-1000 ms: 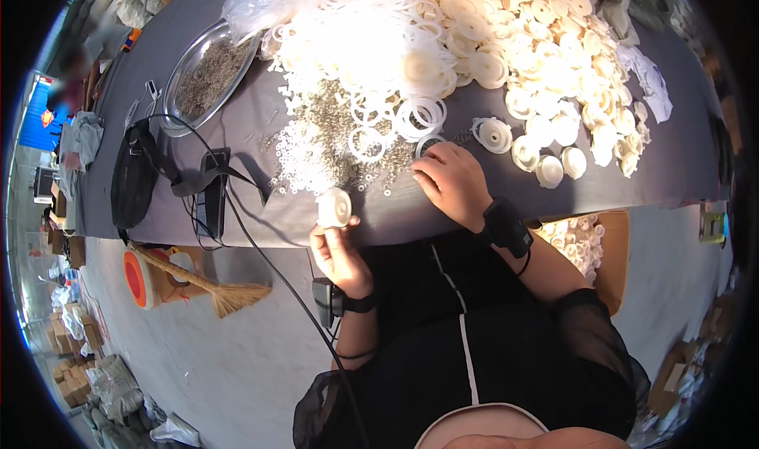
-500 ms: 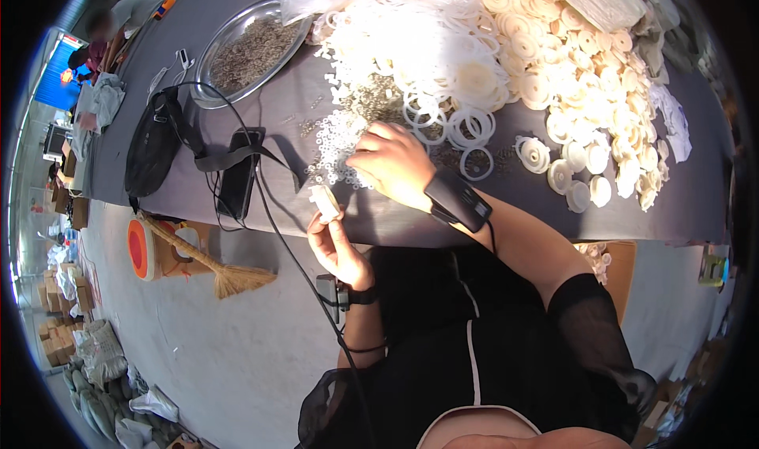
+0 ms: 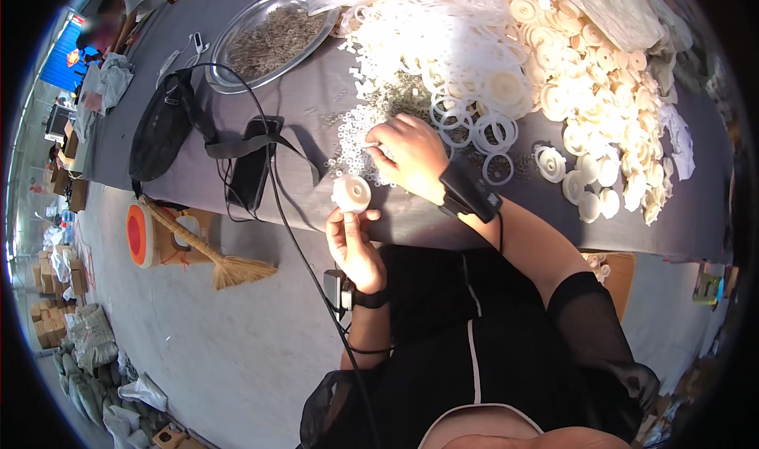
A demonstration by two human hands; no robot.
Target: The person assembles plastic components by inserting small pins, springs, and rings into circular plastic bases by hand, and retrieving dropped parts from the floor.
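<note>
Near the table's front edge, my left hand (image 3: 356, 249) pinches a round cream plastic disc (image 3: 352, 194) with a raised hub. The disc's face is turned up and toward me. My right hand (image 3: 413, 156) is over the small white plastic rings (image 3: 353, 142), its thumb and fingertips pressed together. Whatever sits between those fingertips is too small to make out. Just beyond the right hand lie small metal springs (image 3: 407, 95), and to its right are large white rings (image 3: 496, 133).
A heap of cream discs (image 3: 589, 93) covers the right side of the grey table (image 3: 379, 228). At the back left stands a metal tray (image 3: 225, 54) of small metal parts. A black pouch (image 3: 162, 137), a phone (image 3: 254, 164) and a cable lie left. A broom (image 3: 237, 271) leans below.
The disc in my left hand has turned from edge-on to face-up. My right hand has lifted slightly from the small rings, fingertips now pinched. The whole view has shifted a little.
</note>
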